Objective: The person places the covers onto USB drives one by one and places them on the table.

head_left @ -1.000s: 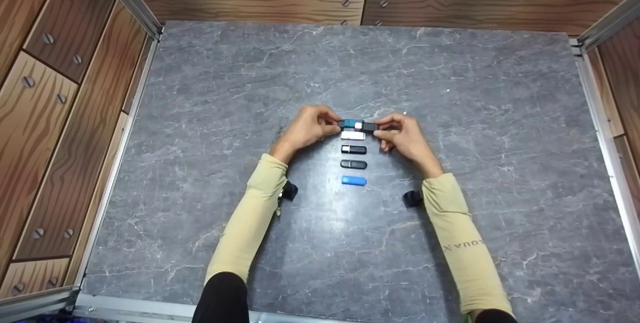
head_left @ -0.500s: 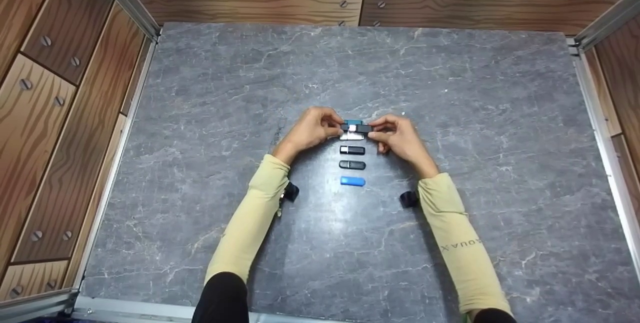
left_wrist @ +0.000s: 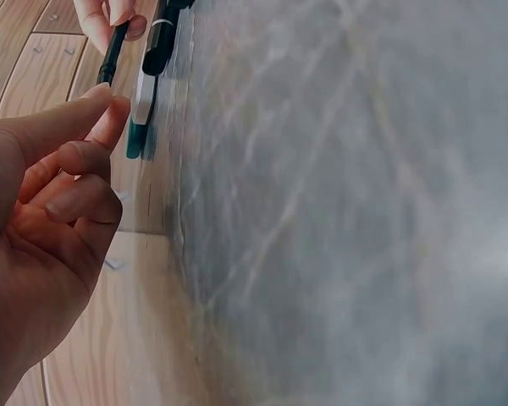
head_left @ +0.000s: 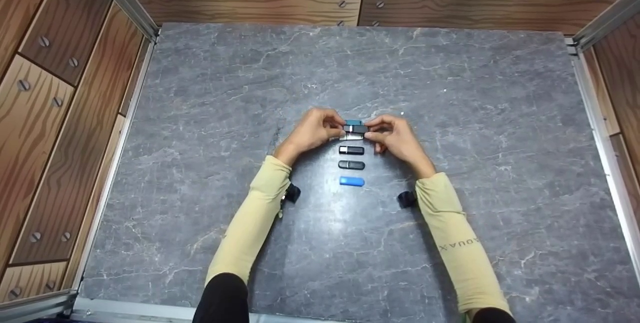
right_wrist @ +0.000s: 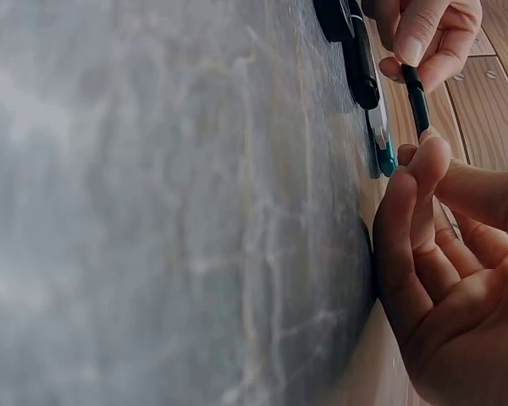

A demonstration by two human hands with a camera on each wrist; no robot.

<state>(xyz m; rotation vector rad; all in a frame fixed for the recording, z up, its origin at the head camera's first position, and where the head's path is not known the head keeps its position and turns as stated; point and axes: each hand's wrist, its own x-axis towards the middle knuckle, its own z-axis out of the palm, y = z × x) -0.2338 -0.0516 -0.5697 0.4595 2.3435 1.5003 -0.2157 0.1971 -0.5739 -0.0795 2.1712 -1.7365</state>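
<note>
A black USB flash drive (head_left: 355,129) is held crosswise between my two hands, above the far end of a column of flash drives. Its cap end is pinched by my left hand (head_left: 313,130), between thumb and index finger. At the other end, the thumb and fingertips of my right hand (head_left: 396,135) grip the body. Only a thin bright band shows where cap and body meet. Both wrist views show the drive (left_wrist: 112,56) raised off the table. Just behind it lies a teal flash drive (head_left: 353,122); a silver one (head_left: 352,137) is partly hidden beneath.
Nearer the person, the column continues with a black drive with a silver end (head_left: 351,150), a dark rounded one (head_left: 351,165) and a blue one (head_left: 352,181). The grey marbled table (head_left: 225,78) is bounded by wood-patterned walls (head_left: 250,8).
The right hand has moved left toward the left hand, and the bare metal plug has slid into the cap. Both hands have come slightly nearer the person, uncovering the teal drive.
</note>
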